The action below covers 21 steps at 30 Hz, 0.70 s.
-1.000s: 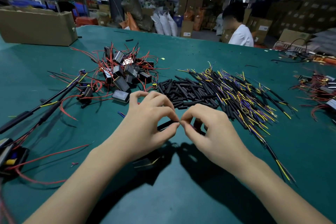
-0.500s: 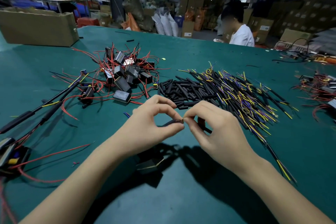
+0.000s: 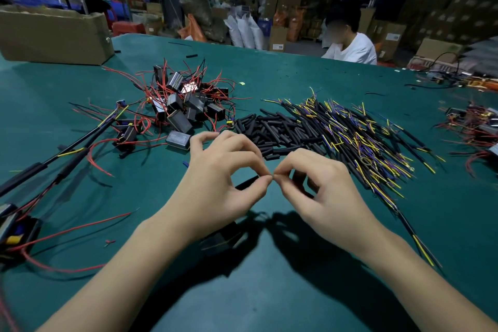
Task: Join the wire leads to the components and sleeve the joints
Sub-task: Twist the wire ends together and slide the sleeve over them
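Observation:
My left hand (image 3: pixel 215 180) pinches the end of a black wire lead (image 3: pixel 246 183) between thumb and forefinger. Fingertip to fingertip with it, my right hand (image 3: pixel 323 191) pinches another lead end; the joint between them is tiny and mostly hidden. A black component (image 3: pixel 218 241) lies in shadow under my left wrist. Beyond my hands lie a pile of black box components with red leads (image 3: pixel 183 105), a heap of black sleeve tubes (image 3: pixel 277 129) and a spread of black, yellow and purple wire leads (image 3: pixel 363 137).
Long sleeved harnesses (image 3: pixel 54 162) run off to the left, with a finished component (image 3: pixel 13 232) at the left edge. More red-wired parts (image 3: pixel 477 129) lie at the right. A cardboard box (image 3: pixel 54 35) stands at the far left. A person in white (image 3: pixel 350 46) sits across the green table (image 3: pixel 269 291).
Both hands have stayed together at the table's centre, shifting only slightly; the fingertips have rolled against each other on the pinched lead ends.

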### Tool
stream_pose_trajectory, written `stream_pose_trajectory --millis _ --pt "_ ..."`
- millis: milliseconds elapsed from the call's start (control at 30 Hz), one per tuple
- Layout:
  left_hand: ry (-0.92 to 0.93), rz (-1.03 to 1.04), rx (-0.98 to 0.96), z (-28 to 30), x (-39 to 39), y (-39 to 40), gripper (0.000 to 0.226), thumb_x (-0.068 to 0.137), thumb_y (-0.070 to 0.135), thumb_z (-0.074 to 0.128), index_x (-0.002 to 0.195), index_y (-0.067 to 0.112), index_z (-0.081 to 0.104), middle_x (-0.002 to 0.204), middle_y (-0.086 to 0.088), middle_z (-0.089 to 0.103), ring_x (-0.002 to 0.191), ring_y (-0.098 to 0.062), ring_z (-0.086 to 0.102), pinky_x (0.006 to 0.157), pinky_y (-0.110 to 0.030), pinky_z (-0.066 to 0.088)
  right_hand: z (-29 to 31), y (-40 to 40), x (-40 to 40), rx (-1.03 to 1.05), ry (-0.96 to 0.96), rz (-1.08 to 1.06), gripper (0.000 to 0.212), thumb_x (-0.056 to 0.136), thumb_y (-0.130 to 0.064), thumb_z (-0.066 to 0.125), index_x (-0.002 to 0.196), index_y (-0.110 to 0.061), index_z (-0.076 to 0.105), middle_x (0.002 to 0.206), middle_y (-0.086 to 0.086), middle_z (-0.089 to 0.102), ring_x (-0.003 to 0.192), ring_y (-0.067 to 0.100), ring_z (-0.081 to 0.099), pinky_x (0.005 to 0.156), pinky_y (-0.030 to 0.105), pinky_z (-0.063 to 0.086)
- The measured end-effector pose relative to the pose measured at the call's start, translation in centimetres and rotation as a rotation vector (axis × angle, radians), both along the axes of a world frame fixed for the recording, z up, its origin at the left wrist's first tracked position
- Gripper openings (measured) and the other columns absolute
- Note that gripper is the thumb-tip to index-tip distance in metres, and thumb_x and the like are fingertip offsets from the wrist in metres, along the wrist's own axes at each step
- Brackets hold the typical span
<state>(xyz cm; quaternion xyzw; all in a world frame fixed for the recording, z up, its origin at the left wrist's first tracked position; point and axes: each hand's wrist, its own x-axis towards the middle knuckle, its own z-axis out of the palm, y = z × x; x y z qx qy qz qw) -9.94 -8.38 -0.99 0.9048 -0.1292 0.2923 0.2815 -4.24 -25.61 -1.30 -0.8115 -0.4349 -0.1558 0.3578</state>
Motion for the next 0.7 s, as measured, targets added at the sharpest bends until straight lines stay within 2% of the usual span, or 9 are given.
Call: stream_pose_trajectory --millis 67,133,200,267,333,400,467,533,700 --pt "0.130 -0.009 -0.211 0.0 0.2 -0.2 0.008 0.072 0.035 0.069 0.066 0.029 0.070 0.085 0.013 0.060 0.094 -0.007 0.056 0.099 -0.050 0.032 0.1 -0.1 0.1 -0.097 -0.260 -0.027 0.009 0.089 -0.012 0.059 0.081 -0.014 0.062 0.079 -0.004 0.057 0.063 0.022 0.052 0.053 0.037 0.045" --pt "0.324 -0.013 -0.433 0.2 0.4 0.2 0.008 0.064 0.038 0.070 0.059 0.031 0.071 0.084 0.012 0.061 0.092 -0.006 0.058 0.099 -0.039 0.037 0.2 -0.1 0.2 -0.224 -0.592 -0.054 0.008 0.085 -0.007 0.061 0.078 -0.010 0.064 0.077 0.003 0.061 0.060 0.025 0.053 0.051 0.033 0.043" --pt "0.516 -0.046 -0.617 0.5 0.4 0.5 0.009 0.060 0.036 0.076 0.057 0.028 0.073 0.081 0.009 0.065 0.083 -0.006 0.061 0.089 -0.028 0.042 0.1 0.1 0.3 -0.297 -0.758 -0.029 0.007 0.083 -0.004 0.061 0.079 -0.009 0.064 0.077 0.006 0.063 0.060 0.026 0.053 0.051 0.032 0.040" --pt "0.534 -0.021 -0.581 0.6 0.3 0.7 0.012 0.067 0.033 0.083 0.062 0.028 0.073 0.084 0.009 0.068 0.084 -0.003 0.061 0.086 -0.023 0.040 -0.1 0.2 0.3 -0.273 -0.681 -0.041 0.010 0.087 -0.007 0.058 0.078 -0.008 0.064 0.075 0.006 0.062 0.062 0.027 0.054 0.052 0.033 0.042" --pt "0.443 0.084 -0.320 0.4 0.2 1.0 0.008 0.074 0.042 0.075 0.076 0.037 0.070 0.099 0.013 0.062 0.101 0.000 0.055 0.095 -0.029 0.032 -0.4 0.0 0.3 -0.171 -0.445 -0.077 0.013 0.089 -0.010 0.058 0.077 -0.008 0.062 0.074 0.003 0.059 0.061 0.026 0.053 0.053 0.036 0.046" --pt "0.419 0.134 -0.155 0.5 -0.1 1.3 0.015 0.071 0.052 0.071 0.079 0.042 0.064 0.104 0.015 0.057 0.109 -0.001 0.049 0.103 -0.034 0.027 -0.7 -0.3 0.5 -0.093 -0.253 -0.098 0.008 0.088 -0.009 0.061 0.079 -0.011 0.060 0.076 -0.003 0.055 0.062 0.022 0.051 0.055 0.039 0.047" --pt "0.448 0.112 -0.145 0.9 -0.2 1.6 0.014 0.072 0.050 0.072 0.070 0.040 0.063 0.100 0.013 0.058 0.106 -0.006 0.052 0.104 -0.040 0.032 -0.8 -0.5 0.7 -0.070 -0.165 -0.102 0.009 0.087 -0.010 0.062 0.081 -0.015 0.058 0.077 -0.008 0.053 0.065 0.019 0.051 0.056 0.042 0.047" --pt "0.457 0.087 -0.129 0.9 -0.2 1.5 0.016 0.074 0.044 0.073 0.065 0.040 0.061 0.096 0.011 0.060 0.101 -0.011 0.054 0.101 -0.041 0.036 -0.8 -0.4 0.7 -0.072 -0.161 -0.097 0.008 0.088 -0.012 0.061 0.082 -0.016 0.058 0.077 -0.009 0.052 0.065 0.018 0.050 0.055 0.042 0.047" --pt "0.359 0.050 -0.180 0.4 0.0 1.3 0.014 0.073 0.035 0.078 0.067 0.040 0.066 0.083 0.008 0.062 0.081 -0.005 0.054 0.080 -0.024 0.043 -0.8 -0.4 0.6 -0.068 -0.166 -0.101 0.008 0.087 -0.012 0.062 0.082 -0.017 0.058 0.078 -0.009 0.053 0.065 0.017 0.050 0.054 0.041 0.047"
